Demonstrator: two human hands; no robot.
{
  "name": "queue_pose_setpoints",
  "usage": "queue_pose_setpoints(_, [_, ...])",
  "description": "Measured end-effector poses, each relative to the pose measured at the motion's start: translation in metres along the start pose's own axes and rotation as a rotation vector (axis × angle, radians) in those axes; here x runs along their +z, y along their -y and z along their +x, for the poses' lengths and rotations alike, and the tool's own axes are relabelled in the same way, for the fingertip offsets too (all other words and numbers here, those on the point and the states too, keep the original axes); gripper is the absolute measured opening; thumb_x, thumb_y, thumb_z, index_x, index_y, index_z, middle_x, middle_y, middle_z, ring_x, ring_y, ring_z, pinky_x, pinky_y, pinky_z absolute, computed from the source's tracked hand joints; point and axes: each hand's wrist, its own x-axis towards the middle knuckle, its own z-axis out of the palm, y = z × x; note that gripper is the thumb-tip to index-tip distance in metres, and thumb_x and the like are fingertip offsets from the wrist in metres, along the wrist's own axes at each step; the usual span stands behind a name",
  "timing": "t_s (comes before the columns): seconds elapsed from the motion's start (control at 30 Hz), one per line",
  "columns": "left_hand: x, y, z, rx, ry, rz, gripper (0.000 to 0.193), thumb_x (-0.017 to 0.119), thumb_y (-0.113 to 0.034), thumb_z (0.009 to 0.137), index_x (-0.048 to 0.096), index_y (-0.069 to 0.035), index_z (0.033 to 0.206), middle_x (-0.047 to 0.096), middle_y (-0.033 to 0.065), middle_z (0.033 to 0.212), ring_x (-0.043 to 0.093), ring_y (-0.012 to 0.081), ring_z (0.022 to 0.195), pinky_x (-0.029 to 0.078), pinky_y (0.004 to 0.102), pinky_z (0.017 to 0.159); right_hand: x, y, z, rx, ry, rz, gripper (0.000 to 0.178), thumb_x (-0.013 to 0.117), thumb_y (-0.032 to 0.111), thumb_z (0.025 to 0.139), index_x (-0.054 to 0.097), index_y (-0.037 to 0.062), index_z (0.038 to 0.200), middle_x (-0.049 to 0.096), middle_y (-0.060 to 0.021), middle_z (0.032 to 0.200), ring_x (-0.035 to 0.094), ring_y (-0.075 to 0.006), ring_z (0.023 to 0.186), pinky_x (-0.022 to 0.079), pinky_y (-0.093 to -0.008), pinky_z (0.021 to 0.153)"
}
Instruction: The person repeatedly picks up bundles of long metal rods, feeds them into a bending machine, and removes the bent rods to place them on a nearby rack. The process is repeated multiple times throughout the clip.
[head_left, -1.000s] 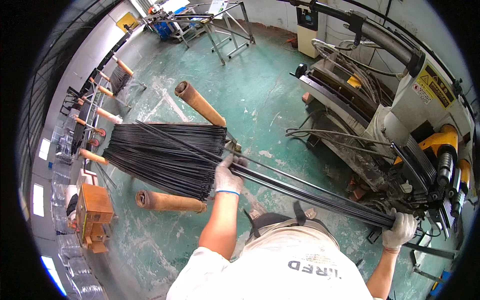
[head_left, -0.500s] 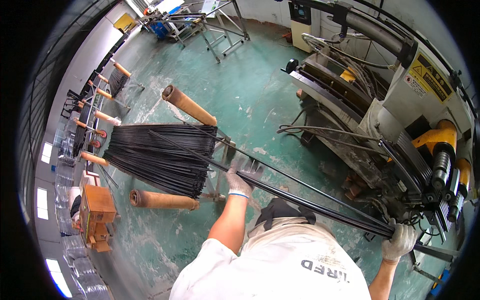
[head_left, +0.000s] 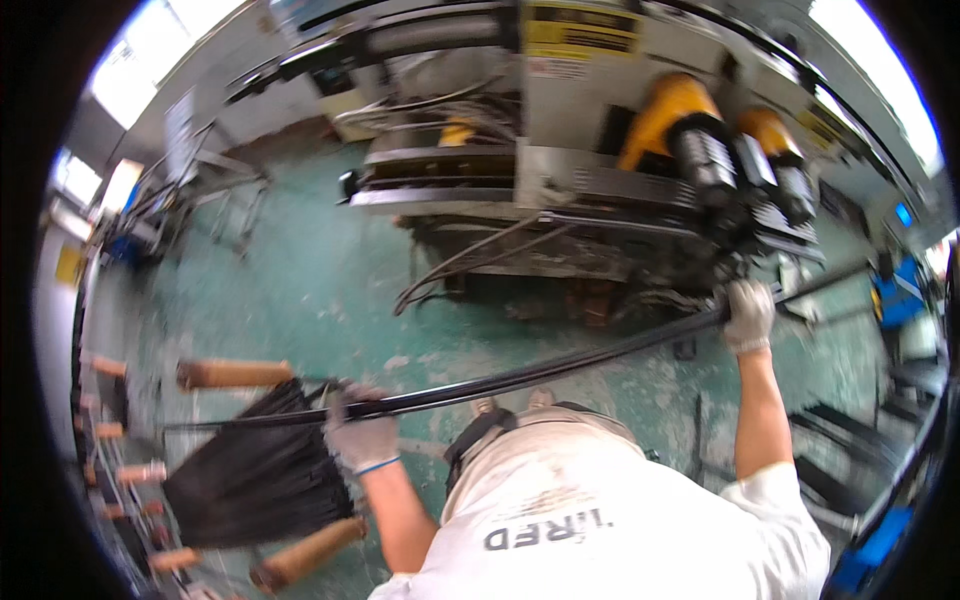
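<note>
A bundle of long, thin black rods stretches across in front of my body, sagging a little in the middle. My left hand, in a pale work glove, is closed around it towards its left end. Also gloved, my right hand grips the bundle farther right and higher up. To the left, many more black rods lie side by side on a stand between padded brown posts. The left ends of the held rods pass over that stack. Motion blur hides how many rods I hold.
A large machine with yellow-and-black cylinders stands ahead, and loose cables hang from its front. More dark bars lie on a rack at the right. Green floor stretches between the machine and the stand.
My view has turned right, bringing the machine to the front and the rod stack to the lower left. Both hands keep hold of the bundle, which has swung round with me.
</note>
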Motion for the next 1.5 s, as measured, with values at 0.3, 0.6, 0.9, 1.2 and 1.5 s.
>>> queue_pose_setpoints(0.3, [0.135, -0.023, 0.059, 0.046, 0.31, 0.228, 0.024, 0.065, -0.011, 0.114, 0.065, 0.002, 0.134, 0.069, 0.0065, 0.103, 0.066, 0.0218, 0.096, 0.056, 0.0387, 0.098, 0.001, -0.209, -0.18, 1.407, -0.421, -0.434, 0.037, 0.062, 0.01, 0.097, 0.072, 0.0003, 0.132, 0.08, -0.0218, 0.117, 0.076, -0.0397, 0.114, 0.059, -0.0507, 0.099])
queue_pose_setpoints(0.6, [0.195, 0.14, 0.081, -0.252, 0.495, 0.523, 0.029, 0.067, -0.017, 0.113, 0.068, -0.001, 0.137, 0.078, 0.0151, 0.123, 0.072, 0.0351, 0.12, 0.049, 0.0592, 0.124, 0.032, 0.059, -0.005, 1.49, -0.763, 2.014, 0.03, 0.057, -0.002, 0.105, 0.061, -0.0043, 0.135, 0.075, -0.0203, 0.127, 0.075, -0.0395, 0.121, 0.065, -0.0547, 0.109])
queue_pose_setpoints(0.9, [0.185, 0.043, 0.223, -0.042, 0.447, 0.672, 0.035, 0.068, -0.03, 0.115, 0.074, 0.002, 0.128, 0.077, 0.0155, 0.122, 0.071, 0.0326, 0.122, 0.053, 0.0491, 0.117, 0.043, -0.032, 0.032, 1.656, -0.925, 1.512, 0.048, 0.088, 0.027, 0.102, 0.07, 0.0051, 0.14, 0.076, -0.009, 0.128, 0.073, -0.0294, 0.112, 0.061, -0.0512, 0.097])
queue_pose_setpoints(1.2, [0.144, 0.139, 0.302, -0.325, 0.165, 0.563, 0.036, 0.07, -0.026, 0.113, 0.074, 0.007, 0.128, 0.079, 0.0201, 0.129, 0.074, 0.0354, 0.121, 0.059, 0.0497, 0.116, 0.102, -0.074, 0.102, 1.397, -1.021, 1.767, 0.037, 0.07, 0.033, 0.105, 0.078, 0.0057, 0.129, 0.079, -0.0139, 0.122, 0.075, -0.0295, 0.113, 0.059, -0.0464, 0.106])
queue_pose_setpoints(1.5, [0.183, 0.241, 0.297, -0.531, 0.078, 0.509, 0.037, 0.068, -0.023, 0.114, 0.071, 0.003, 0.139, 0.074, 0.0194, 0.145, 0.069, 0.0373, 0.137, 0.054, 0.0535, 0.122, 0.134, -0.086, 0.127, 1.415, -0.861, 1.907, 0.036, 0.061, 0.025, 0.107, 0.072, 0.0031, 0.134, 0.076, -0.02, 0.119, 0.072, -0.0376, 0.115, 0.058, -0.0492, 0.105])
